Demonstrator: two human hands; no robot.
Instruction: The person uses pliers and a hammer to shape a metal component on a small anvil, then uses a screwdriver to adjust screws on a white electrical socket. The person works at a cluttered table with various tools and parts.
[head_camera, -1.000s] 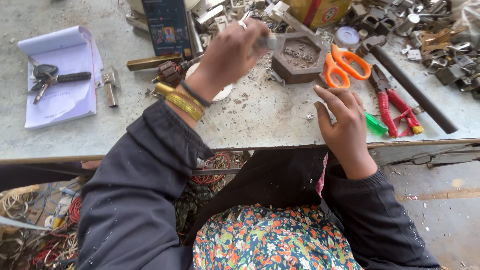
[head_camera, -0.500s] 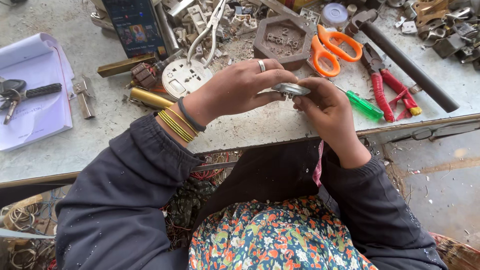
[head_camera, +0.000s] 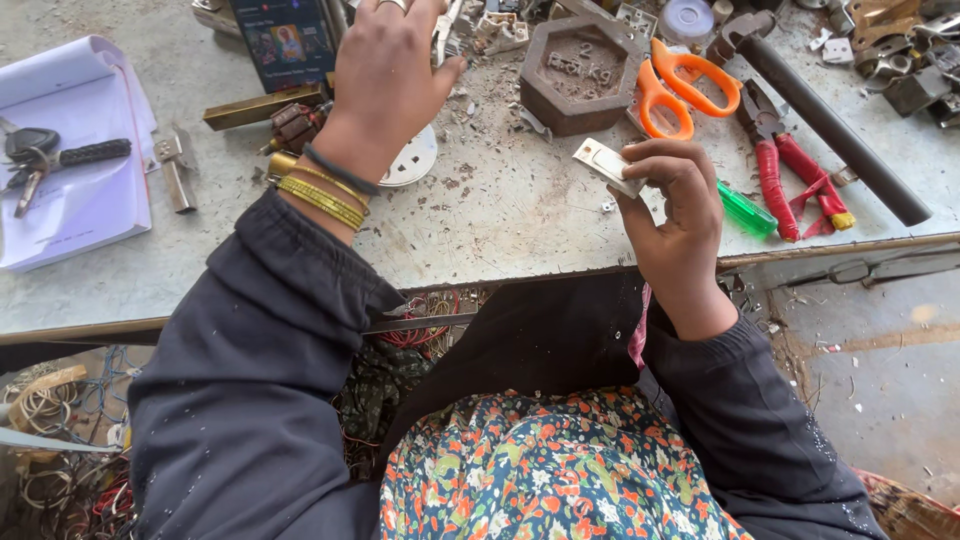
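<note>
My right hand (head_camera: 678, 215) is raised a little above the table's front edge, shut on a small white rectangular switch part (head_camera: 603, 162) pinched between thumb and fingers. My left hand (head_camera: 392, 80), with gold bangles at the wrist, reaches to the far side of the table toward a pile of white and metal parts (head_camera: 470, 25). Its fingertips run off the top of the frame, so what they hold cannot be seen. A round white plate (head_camera: 415, 160) lies partly under the left wrist.
A brown hexagonal weight (head_camera: 580, 70), orange scissors (head_camera: 685, 90), red pliers (head_camera: 790, 180), a green screwdriver handle (head_camera: 745, 208) and a black rod (head_camera: 830, 130) lie at the right. Papers (head_camera: 70, 200) with keys (head_camera: 40, 155) are at the left. Wire coils sit under the table.
The hands were together at the white part; my left hand has let go and moved back up to the far pile. The right hand keeps the part and has turned it.
</note>
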